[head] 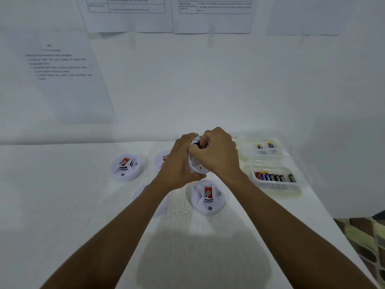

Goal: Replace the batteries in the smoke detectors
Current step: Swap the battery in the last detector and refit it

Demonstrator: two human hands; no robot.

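While left hand (177, 163) grips detector (194, 162), right hand (216, 155) pinches it; writing unreadable.

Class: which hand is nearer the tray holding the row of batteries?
Right. The right hand, on the lifted smoke detector, is just left of the tray; the left hand grips the detector's other side, farther from it.

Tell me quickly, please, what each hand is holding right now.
Left hand: grips the lifted smoke detector.
Right hand: fingers curled at the detector's upper edge; what they pinch cannot be told.
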